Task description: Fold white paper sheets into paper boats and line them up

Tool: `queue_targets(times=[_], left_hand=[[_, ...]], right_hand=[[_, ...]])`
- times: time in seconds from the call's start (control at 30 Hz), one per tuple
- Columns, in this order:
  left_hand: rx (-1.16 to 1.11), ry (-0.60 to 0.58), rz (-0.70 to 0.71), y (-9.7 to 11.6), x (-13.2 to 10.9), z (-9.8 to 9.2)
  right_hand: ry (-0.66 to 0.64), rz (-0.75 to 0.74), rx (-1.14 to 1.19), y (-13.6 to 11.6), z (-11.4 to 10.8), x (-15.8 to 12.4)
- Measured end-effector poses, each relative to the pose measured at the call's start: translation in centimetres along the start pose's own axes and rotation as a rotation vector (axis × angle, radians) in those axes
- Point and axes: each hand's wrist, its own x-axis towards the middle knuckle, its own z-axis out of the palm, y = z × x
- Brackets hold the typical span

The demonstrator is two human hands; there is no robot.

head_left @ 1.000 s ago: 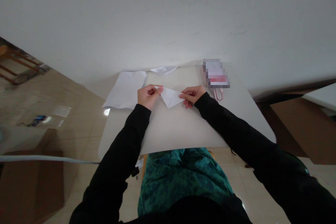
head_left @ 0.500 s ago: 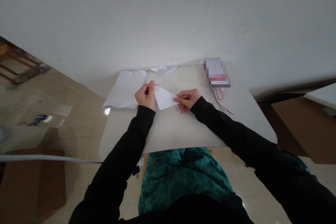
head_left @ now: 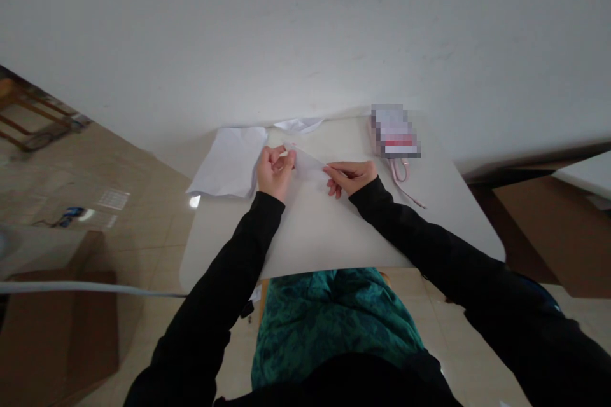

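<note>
A folded white paper is held a little above the white table, between both hands. My left hand pinches its left corner with curled fingers. My right hand pinches its right corner. The paper is tilted almost edge-on, so its shape is hard to read. Both sleeves are black.
A flat white sheet lies at the table's far left, overhanging the edge. Another folded paper rests against the wall. A blurred pink-and-white object with a pink cord sits at the far right. Brown boxes stand on the floor.
The folded triangle has been turned from facing me to nearly edge-on. My left hand has rolled inward and shifted slightly right; my right hand has stayed at its corner.
</note>
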Motion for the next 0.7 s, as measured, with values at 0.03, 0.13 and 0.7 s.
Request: queue_targets(times=[0.03, 0.13, 0.7], left_hand=[[0.002, -0.063, -0.048, 0.1, -0.4, 0.4], [-0.029, -0.163, -0.202, 0.6, -1.6, 1.7], [-0.119, -0.249, -0.142, 1.2, -2.2, 2.4]], right_hand=[[0.017, -0.071, -0.085, -0.1, -0.1, -0.1], [0.031, -0.307, -0.399, 0.1, -0.7, -0.1], [-0.010, -0.171, -0.347, -1.0, 0.1, -0.4]])
